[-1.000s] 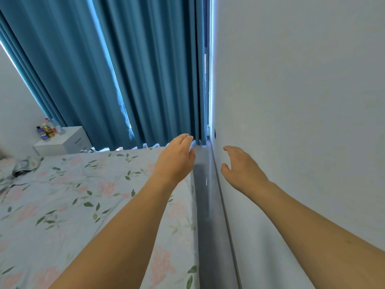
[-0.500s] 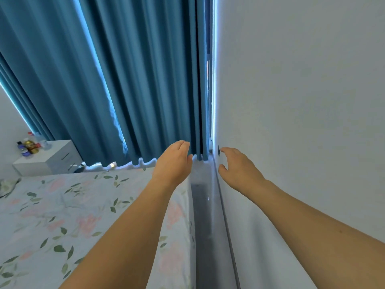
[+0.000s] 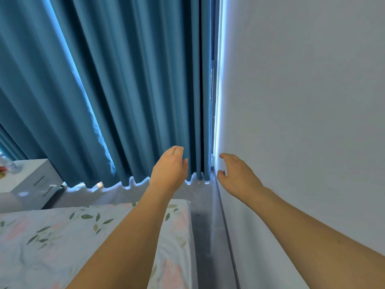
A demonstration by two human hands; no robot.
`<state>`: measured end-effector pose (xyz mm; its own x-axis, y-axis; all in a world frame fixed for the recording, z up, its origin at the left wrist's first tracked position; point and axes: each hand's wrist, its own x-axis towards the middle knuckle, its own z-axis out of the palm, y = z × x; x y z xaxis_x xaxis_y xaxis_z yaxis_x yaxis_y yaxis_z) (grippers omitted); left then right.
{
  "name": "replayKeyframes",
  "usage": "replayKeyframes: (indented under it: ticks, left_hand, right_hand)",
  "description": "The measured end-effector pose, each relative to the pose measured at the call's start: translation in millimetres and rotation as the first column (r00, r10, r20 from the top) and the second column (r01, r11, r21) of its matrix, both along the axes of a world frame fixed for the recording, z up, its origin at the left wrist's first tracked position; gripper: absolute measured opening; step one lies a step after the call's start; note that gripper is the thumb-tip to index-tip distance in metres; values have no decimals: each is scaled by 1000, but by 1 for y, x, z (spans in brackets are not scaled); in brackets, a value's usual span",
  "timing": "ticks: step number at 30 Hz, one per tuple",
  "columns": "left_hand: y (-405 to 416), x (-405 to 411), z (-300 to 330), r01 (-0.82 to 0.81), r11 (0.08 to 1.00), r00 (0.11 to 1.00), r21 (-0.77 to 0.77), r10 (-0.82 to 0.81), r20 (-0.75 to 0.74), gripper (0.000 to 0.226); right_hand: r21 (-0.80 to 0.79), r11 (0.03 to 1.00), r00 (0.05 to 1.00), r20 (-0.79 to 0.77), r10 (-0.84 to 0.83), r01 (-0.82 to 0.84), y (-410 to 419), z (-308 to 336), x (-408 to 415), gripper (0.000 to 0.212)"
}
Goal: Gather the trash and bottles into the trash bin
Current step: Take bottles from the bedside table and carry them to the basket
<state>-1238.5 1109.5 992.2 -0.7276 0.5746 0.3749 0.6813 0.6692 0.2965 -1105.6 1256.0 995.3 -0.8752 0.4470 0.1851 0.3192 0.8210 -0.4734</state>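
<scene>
My left hand point(image 3: 169, 171) is stretched forward over the far corner of the bed, empty, with loosely curved fingers in front of the blue curtain. My right hand point(image 3: 236, 175) reaches along the white wall, fingers spread and holding nothing. Bottles point(image 3: 6, 166) stand on a white nightstand point(image 3: 31, 180) at the far left edge, partly cut off by the frame. No trash bin is in view.
A bed with a floral sheet point(image 3: 62, 236) fills the lower left. A narrow strip of grey floor point(image 3: 205, 236) runs between the bed and the white wall point(image 3: 302, 122). Blue curtains point(image 3: 114, 90) hang straight ahead.
The view has advanced towards the curtain and tilted up; the bed and nightstand slid down and left. Both hands stay out in front, empty.
</scene>
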Motion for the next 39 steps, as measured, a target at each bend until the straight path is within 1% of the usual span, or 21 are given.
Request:
replayKeyframes:
  ticks: [4,9,14,17,21,24,31,36,39]
  left_hand:
    - [47,-55,-7,20,999,1000,-27,-20,10,32]
    - [104,-130,-16,20,999,1000,-31,-20,13,37]
    - [164,-207,-7,12,999,1000,-50,-11,25,42]
    - [194,-250,0,22,999,999,-23,-21,24,43]
    - [209,-301,6,-2,999,1000,-52,3,18,43]
    - [215,-341,10,-51,998,999,-37,52,18,42]
    - [245,-433,2,-83,995,996,-47,84,14,42]
    - [269,-524,-19,-141,990,988,-20,142,54,44]
    - [283,-588,-25,-194,981,978,-5,194,82,42]
  right_hand:
    - [-1,1000,999,41,1,-1,43,-8,-55,51]
    - [3,1000,1000,25,-3,3,103,-12,-137,46]
    - [-20,1000,999,52,6,-5,165,-15,-219,43]
    - [-29,999,999,29,29,-28,196,-8,-275,48]
    - [-38,998,998,16,60,-59,215,-1,-334,52]
    - [-27,996,996,24,81,-80,226,-1,-370,51]
    - [-19,995,995,15,99,-99,267,-7,-459,51]
    - [-17,990,990,-7,141,-141,290,-20,-554,50]
    - [-2,979,979,13,202,-202,301,-24,-621,51]
